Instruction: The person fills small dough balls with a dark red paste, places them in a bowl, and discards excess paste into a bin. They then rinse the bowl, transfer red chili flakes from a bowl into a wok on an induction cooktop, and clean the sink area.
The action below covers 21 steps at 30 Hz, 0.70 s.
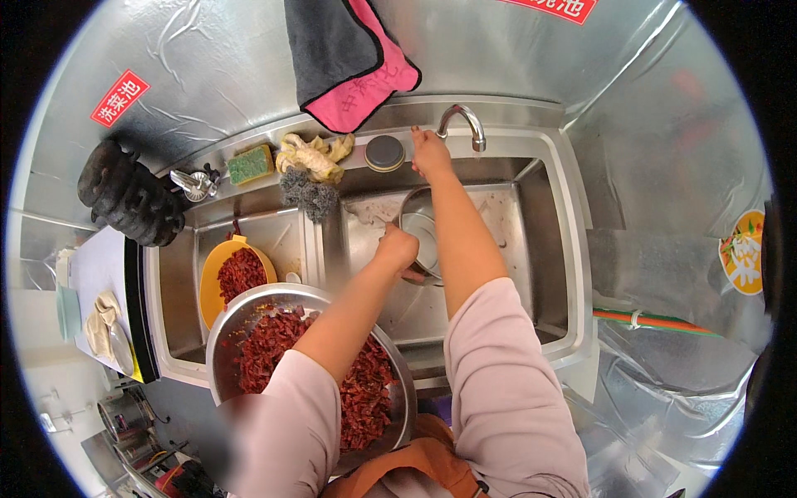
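Note:
My left hand (399,251) grips the rim of a round metal pot (424,244) in the right basin of a steel double sink (582,267). My right hand (429,151) is at the back edge, beside the base of the curved chrome faucet (464,118); its fingers look closed, but whether they hold the tap handle is hidden. Below my left forearm, a big steel bowl (215,348) of chopped dried red chillies (367,398) rests over the sink's front edge. A yellow plastic basket (210,280) in the left basin also holds chopped red chillies.
Along the back ledge are a green-and-yellow sponge (250,165), yellowish rubber gloves (314,157), a steel-wool scrubber (309,194) and a dark round lid (385,153). A grey-and-pink towel (348,62) hangs above. A stack of black objects (127,193) stands left, near a cloth (103,324).

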### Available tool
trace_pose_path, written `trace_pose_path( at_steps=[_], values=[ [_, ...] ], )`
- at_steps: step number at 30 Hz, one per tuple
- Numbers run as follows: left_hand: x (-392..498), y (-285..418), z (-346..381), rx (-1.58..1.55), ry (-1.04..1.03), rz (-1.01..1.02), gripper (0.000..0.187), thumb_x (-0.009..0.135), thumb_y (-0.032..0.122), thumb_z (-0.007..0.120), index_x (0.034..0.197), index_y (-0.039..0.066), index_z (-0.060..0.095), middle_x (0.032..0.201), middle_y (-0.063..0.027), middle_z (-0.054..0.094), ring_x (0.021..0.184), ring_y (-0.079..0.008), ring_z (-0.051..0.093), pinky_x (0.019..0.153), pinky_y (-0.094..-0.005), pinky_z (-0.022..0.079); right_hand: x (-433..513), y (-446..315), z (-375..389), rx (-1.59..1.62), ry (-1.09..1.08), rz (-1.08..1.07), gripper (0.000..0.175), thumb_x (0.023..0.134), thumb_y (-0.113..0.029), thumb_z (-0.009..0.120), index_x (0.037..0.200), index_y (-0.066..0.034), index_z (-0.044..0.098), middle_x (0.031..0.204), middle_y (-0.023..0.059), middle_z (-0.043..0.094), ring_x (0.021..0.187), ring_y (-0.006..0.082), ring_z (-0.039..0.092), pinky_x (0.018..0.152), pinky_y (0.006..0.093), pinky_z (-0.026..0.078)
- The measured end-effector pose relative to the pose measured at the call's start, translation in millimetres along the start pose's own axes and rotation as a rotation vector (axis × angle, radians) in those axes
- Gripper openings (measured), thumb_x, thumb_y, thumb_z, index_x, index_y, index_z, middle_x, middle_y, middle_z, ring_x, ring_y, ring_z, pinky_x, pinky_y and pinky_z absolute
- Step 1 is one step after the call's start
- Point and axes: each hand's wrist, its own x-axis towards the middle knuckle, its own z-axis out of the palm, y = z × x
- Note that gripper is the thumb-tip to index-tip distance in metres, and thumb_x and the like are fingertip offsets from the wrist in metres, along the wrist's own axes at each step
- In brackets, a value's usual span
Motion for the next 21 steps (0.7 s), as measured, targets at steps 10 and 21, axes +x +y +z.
trace_pose_path(
  at_steps=[10,21],
  values=[
    [24.3,-15.6,3.8,0.000,0.014,-0.026,0.067,0.075,0.000,0.041,0.133,0.000,0.007,0.131,-0.0244,0.024,0.092,-0.0442,0.054,0.054,-0.0490,0.055,-36.9,-0.1,-3.1,0.614,0.032,0.151,0.033,0.088,-0.025,0.042,0.109,-0.0005,0.047,0.087,0.0177,0.056,0.080,0.0282,0.060,0.068,0.0381,0.052],
    [54.6,-21.5,25.6,-0.029,0.078,-0.011,0.062,0.075,0.000,0.043,0.126,0.001,0.008,0.112,-0.0252,0.035,0.079,-0.0400,0.058,0.055,-0.0499,0.055,-37.7,97.4,-52.4,1.092,0.059,0.555,0.021,0.085,-0.003,0.040,0.100,0.0105,0.046,0.094,0.0212,0.050,0.080,0.0312,0.055,0.067,0.0410,0.055]
  ],
)
